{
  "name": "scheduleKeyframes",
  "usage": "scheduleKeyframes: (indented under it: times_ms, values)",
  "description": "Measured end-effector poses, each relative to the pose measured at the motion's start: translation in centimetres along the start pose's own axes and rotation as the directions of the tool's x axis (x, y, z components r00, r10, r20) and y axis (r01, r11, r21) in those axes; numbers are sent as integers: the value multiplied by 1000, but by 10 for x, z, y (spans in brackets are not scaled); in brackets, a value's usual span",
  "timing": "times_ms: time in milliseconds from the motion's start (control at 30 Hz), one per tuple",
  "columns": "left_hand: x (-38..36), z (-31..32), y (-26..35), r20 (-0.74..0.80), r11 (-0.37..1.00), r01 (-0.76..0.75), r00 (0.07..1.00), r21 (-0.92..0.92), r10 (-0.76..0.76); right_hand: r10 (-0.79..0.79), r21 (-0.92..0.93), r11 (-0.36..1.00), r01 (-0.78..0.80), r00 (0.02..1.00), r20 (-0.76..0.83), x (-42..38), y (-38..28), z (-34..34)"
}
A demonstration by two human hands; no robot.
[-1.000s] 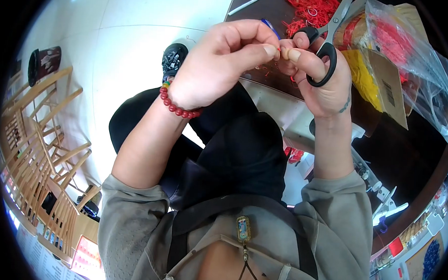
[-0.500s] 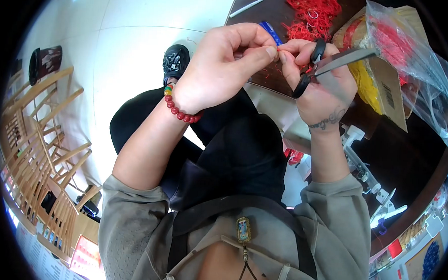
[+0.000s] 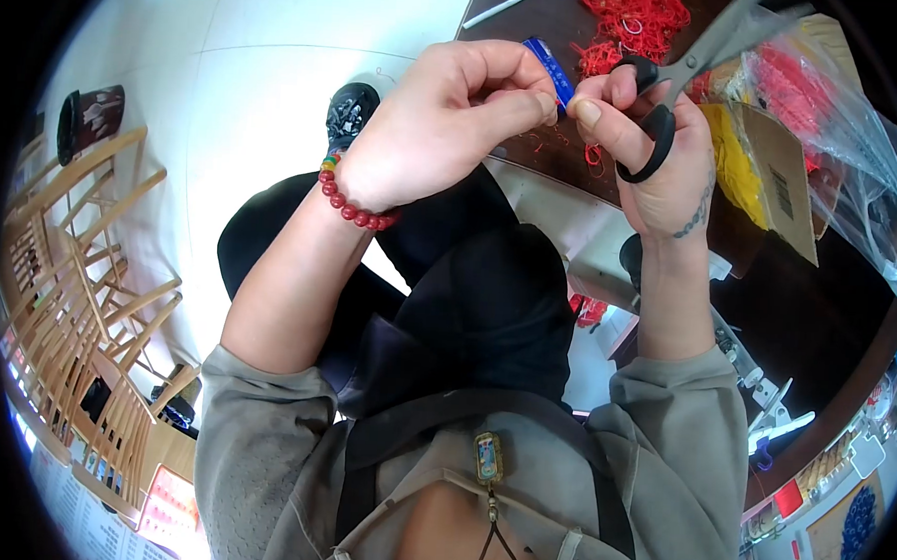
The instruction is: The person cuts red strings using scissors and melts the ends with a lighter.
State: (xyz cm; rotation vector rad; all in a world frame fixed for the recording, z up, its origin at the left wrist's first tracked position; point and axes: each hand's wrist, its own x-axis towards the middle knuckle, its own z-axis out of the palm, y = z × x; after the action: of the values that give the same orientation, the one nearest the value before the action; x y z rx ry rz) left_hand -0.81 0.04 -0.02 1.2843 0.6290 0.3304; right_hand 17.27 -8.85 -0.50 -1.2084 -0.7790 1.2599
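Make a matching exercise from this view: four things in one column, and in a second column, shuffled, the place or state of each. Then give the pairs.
Things:
1. scissors
2. bead bracelet
3. red thread pile
4. yellow material

Places or states:
A. lying loose on the dark table
B. worn on the left wrist
C. hanging from the fingers of the right hand, blades pointing up and away
D. showing from a cardboard box beside a clear plastic bag

Pairs: 1-C, 2-B, 3-A, 4-D
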Motion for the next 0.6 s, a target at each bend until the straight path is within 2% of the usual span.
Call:
scheduleKeyframes:
  times_ms: [167, 267, 300, 433, 533, 600]
  values:
    - [0, 2, -2, 13, 998, 11, 1000, -67, -10, -139, -74, 988, 135, 988, -64, -6, -3, 11]
    - [1, 4, -2, -5, 994, 3, 1000, -106, -4, -206, -202, 961, 188, 976, -67, -9, -2, 15]
    - [0, 6, -2, -19, 993, -5, 1000, -122, 3, -217, -327, 928, 178, 972, -87, -12, 0, 14]
    - [2, 5, 0, -5, 999, 12, 1000, -44, -12, -332, -280, 910, 307, 942, -46, -8, 6, 16]
    - [1, 5, -7, 3, 984, -21, 1000, -179, 22, -312, -528, 803, 276, 950, 21, -9, -1, 13]
    - [2, 4, -7, 6, 998, 5, 1000, -65, -5, -172, -402, 905, 140, 984, -44, -8, -1, 13]
